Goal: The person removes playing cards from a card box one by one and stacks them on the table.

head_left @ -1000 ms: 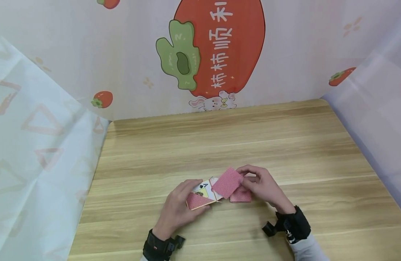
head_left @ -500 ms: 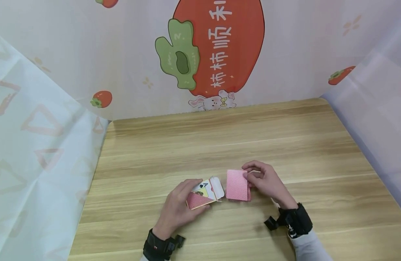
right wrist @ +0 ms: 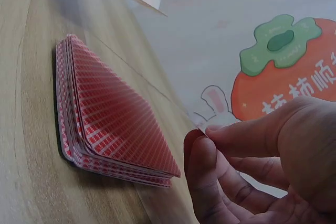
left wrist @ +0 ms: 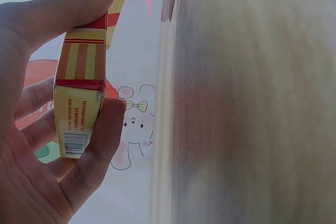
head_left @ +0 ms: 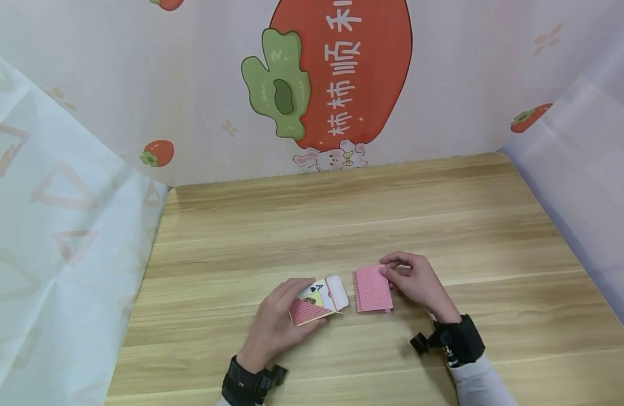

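Note:
My left hand (head_left: 276,318) grips a card box (head_left: 312,310) from both long sides, with an ace of spades design showing and its white end flap open to the right. In the left wrist view, the box's yellow end with a barcode (left wrist: 75,144) faces the camera, thumb across its upper edge. My right hand (head_left: 415,285) pinches the corner of a red-backed playing card (head_left: 374,288) between thumb and forefinger. Seen nearly edge-on in the right wrist view, this card hovers over a slightly uneven stack of cards (right wrist: 118,124) on the table. From the head, it hides most of the stack.
The wood-grain table (head_left: 291,225) spreads beyond both hands. A white printed sheet with a big red persimmon (head_left: 362,73) hangs behind its far edge. Pale sheets (head_left: 63,225) border the left and right sides. Both wrists carry black camera straps (head_left: 459,341).
My right hand has carried the card rightward from the box's open end to over the stack, straightening it on the way. The left hand and box have stayed put.

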Motion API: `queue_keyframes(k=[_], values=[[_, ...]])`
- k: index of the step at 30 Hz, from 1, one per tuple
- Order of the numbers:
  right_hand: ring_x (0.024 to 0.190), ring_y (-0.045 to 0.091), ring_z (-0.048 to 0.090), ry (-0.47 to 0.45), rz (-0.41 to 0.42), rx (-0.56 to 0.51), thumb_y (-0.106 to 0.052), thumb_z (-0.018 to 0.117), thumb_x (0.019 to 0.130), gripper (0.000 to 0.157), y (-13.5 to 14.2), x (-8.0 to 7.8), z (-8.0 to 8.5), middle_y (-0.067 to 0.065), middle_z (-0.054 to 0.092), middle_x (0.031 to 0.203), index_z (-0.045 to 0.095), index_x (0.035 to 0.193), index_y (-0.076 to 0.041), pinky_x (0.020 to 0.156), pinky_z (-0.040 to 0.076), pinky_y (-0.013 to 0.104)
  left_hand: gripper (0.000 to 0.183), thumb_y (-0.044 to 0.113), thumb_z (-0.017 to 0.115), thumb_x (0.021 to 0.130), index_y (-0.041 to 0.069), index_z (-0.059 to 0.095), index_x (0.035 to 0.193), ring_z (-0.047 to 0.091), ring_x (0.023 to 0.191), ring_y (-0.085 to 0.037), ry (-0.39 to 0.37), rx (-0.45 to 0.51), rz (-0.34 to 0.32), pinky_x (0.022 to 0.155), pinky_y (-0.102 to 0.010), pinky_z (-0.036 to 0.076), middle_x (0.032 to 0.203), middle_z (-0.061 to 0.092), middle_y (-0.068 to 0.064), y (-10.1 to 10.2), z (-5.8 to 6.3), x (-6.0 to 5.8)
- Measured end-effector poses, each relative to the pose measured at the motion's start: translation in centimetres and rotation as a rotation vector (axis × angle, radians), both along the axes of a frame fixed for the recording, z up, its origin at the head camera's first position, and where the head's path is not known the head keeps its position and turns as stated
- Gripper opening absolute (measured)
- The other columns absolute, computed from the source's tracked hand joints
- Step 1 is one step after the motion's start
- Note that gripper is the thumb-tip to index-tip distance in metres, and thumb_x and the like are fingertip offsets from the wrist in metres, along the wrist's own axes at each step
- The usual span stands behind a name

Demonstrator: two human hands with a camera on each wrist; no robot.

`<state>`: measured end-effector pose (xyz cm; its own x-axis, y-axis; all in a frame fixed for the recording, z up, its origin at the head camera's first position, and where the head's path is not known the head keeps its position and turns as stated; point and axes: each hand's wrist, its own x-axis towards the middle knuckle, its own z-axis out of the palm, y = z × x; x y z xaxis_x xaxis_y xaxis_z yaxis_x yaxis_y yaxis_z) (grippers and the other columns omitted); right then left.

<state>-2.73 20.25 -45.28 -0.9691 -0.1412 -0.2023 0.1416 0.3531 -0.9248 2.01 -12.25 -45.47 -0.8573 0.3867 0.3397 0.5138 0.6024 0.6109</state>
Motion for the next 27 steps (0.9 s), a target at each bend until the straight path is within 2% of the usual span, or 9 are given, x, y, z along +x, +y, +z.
queue_keyframes(k=[8, 17, 27], values=[[0.081, 0.019, 0.074, 0.016, -0.013, 0.063, -0.011, 0.073, 0.093, 0.024, -0.18, 0.06, -0.19, 0.017, 0.071, 0.099, 0.07, 0.112, 0.004, 0.064, 0.06, 0.032, 0.079, 0.037, 0.095, 0.068, 0.016, 0.063, 0.137, 0.066, 0.111, -0.016, 0.003, 0.006, -0.003, 0.087, -0.04, 0.059, 0.128, 0.068, -0.001, 0.03, -0.03, -0.05], [0.072, 0.015, 0.067, 0.13, -0.003, 0.235, -0.01, 0.076, 0.091, 0.016, -0.32, -0.01, -0.45, 0.007, 0.07, 0.088, 0.074, 0.104, -0.001, 0.06, 0.052, 0.026, 0.08, 0.037, 0.095, 0.068, 0.016, 0.062, 0.138, 0.066, 0.111, -0.016, -0.003, -0.005, -0.003, 0.088, -0.039, 0.059, 0.129, 0.068, 0.0, 0.04, -0.12, -0.03], [0.069, 0.013, 0.063, 0.138, 0.012, 0.287, -0.009, 0.077, 0.09, 0.013, -0.49, -0.01, -0.83, 0.006, 0.069, 0.084, 0.074, 0.101, -0.003, 0.059, 0.05, 0.025, 0.08, 0.038, 0.094, 0.069, 0.014, 0.062, 0.138, 0.066, 0.11, -0.016, 0.005, -0.004, -0.007, 0.087, -0.039, 0.059, 0.129, 0.068, -0.001, 0.04, -0.19, -0.07]])
